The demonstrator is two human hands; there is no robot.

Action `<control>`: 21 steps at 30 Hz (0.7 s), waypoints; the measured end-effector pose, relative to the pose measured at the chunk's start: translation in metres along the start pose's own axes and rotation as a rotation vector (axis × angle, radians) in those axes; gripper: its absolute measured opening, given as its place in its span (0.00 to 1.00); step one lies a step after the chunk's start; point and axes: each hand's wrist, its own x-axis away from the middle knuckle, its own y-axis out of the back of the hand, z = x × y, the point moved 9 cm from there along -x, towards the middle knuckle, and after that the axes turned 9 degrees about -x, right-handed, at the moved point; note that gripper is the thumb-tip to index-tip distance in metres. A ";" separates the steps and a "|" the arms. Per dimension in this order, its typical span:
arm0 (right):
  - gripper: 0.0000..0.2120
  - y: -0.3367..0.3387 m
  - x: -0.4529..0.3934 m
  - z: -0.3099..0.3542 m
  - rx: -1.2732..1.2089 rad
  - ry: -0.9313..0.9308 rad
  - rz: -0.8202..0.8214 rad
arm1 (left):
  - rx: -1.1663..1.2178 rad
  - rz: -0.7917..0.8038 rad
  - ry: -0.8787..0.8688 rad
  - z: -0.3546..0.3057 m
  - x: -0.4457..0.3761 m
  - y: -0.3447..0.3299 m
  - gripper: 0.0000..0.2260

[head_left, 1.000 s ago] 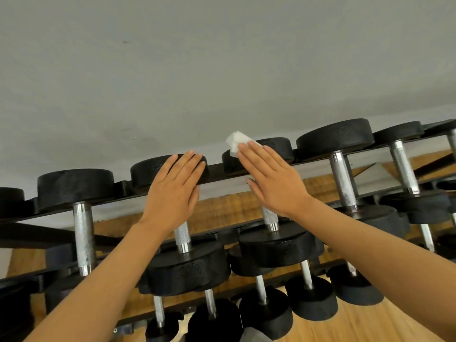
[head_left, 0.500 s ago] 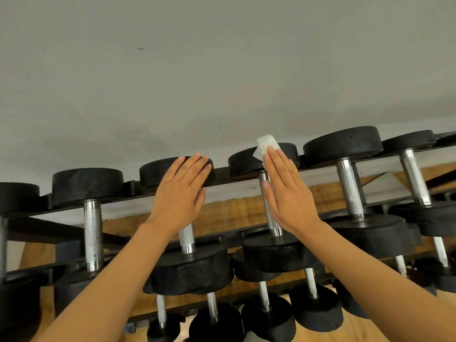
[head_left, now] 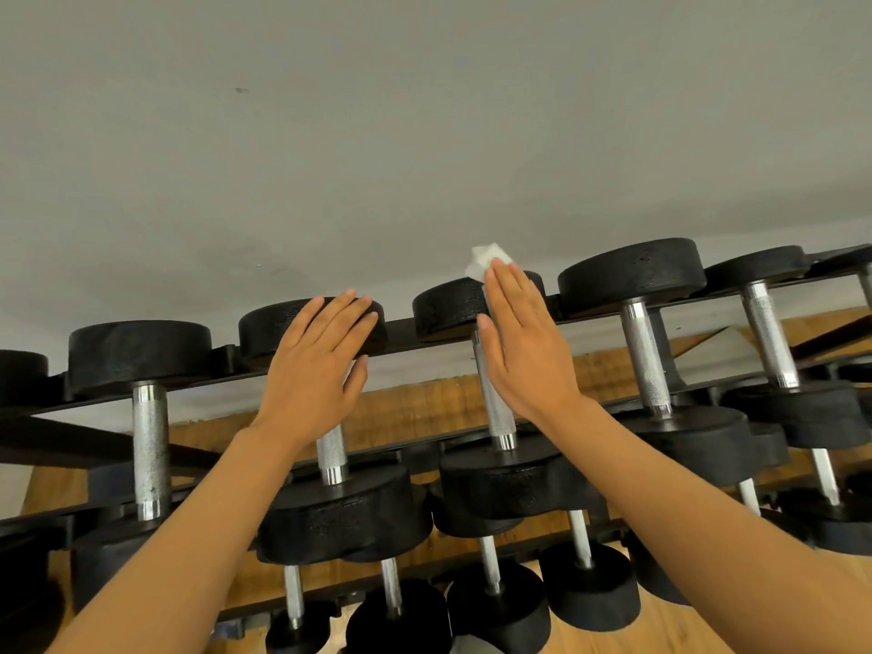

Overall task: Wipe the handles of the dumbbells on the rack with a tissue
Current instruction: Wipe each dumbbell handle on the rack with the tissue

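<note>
Dumbbells [head_left: 500, 394] sat in rows on a black rack [head_left: 396, 330]. The right hand [head_left: 524, 351] lay flat along one steel handle, fingers straight, pressing a white tissue [head_left: 486, 259] near the far weight. The left hand [head_left: 316, 370] rested open-fingered over the neighbouring dumbbell.

Dumbbell heads [head_left: 139, 354] – matt, grainy black; handles [head_left: 644, 356] – shiny knurled metal; soft white tissue [head_left: 486, 261]; wood floor [head_left: 660, 630].
</note>
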 end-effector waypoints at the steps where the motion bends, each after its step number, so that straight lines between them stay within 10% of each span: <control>1: 0.27 0.000 -0.003 0.003 0.021 0.015 0.004 | -0.001 -0.001 -0.001 0.000 0.000 0.000 0.23; 9: 0.19 0.026 0.000 -0.001 0.027 0.251 -0.132 | 0.006 -0.014 0.001 0.000 0.000 0.000 0.22; 21: 0.33 -0.001 0.005 -0.012 0.094 0.320 0.018 | 0.020 -0.029 0.023 0.001 -0.001 0.002 0.21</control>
